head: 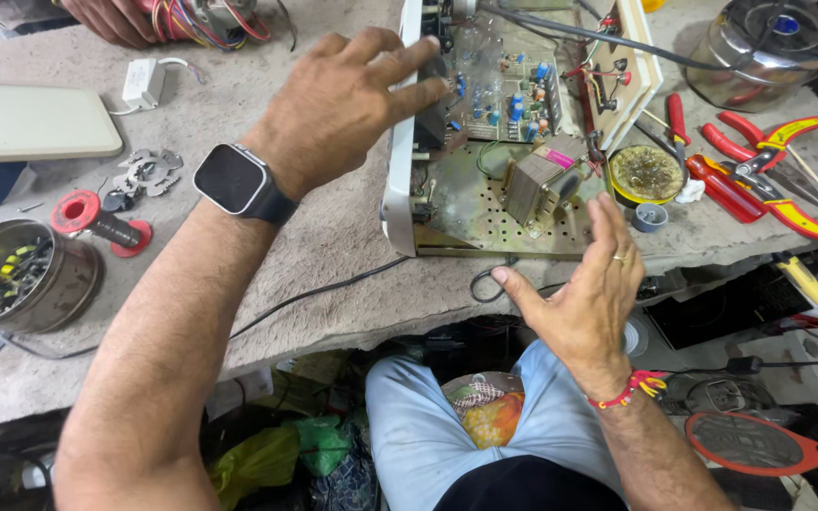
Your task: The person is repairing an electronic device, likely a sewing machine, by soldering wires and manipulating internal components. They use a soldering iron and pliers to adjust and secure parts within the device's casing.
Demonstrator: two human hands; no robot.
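Right now I have both hands open around an opened electronics chassis [447, 203] sitting on the tabletop [314, 255] at about one o'clock from me. My left hand [343, 104], smartwatch [231, 179] on the wrist, spreads its fingers over the chassis's white left wall, fingertips touching or just short of the dark heat-sink block by the circuit board [504, 90]; it grips nothing. My right hand [589, 293] hovers flat and open at the near edge, at five o'clock of the mains transformer [537, 185], holding nothing.

As I judge it, the work is in its middle: the cover is already off, board and wiring lie exposed, and no tool is in hand. The red-handled pliers [759, 180] and the round tin of flux [646, 175] lie at three o'clock of the chassis, untouched. A spool of solder wire [97, 220] and a tin of small parts [21, 274] sit at nine o'clock. Another person's hand [111, 19] works on coloured wires at eleven o'clock.
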